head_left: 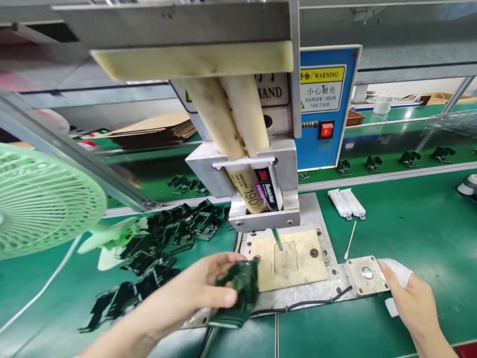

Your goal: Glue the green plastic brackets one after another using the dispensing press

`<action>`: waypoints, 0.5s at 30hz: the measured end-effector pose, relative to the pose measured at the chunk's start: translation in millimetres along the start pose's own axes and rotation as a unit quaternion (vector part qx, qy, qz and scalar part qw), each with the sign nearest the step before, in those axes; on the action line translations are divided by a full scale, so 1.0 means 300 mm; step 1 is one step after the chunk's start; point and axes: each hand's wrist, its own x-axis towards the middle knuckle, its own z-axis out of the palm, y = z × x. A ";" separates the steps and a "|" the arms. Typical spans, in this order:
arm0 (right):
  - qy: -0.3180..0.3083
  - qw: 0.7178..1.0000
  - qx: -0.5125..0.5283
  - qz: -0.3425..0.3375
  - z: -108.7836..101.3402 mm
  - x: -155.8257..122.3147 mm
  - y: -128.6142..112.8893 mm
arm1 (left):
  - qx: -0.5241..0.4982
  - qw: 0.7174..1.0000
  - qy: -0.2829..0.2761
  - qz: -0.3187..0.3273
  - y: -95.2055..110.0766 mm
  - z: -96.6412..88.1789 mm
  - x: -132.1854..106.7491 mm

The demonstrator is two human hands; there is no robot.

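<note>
My left hand is closed on a dark green plastic part, slightly blurred, in front of the cream fixture plate. That plate has a shallow recess, and the nozzle of a glue dispenser points down over it. The dispenser holds a twin-barrel adhesive cartridge. At the right, my right hand is closed around a white tissue, its thumb by the edge of a metal block with a round button. Most of that hand's fingers are hidden.
A pile of dark green parts lies left of the dispenser, beside a green fan. White cartridges and a cotton swab lie right. Behind stands a blue control box; more parts sit along the back strip.
</note>
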 end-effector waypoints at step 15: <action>-0.008 0.999 0.034 0.002 0.001 -0.004 -0.010 | 0.066 0.989 0.018 0.133 -0.016 0.225 0.229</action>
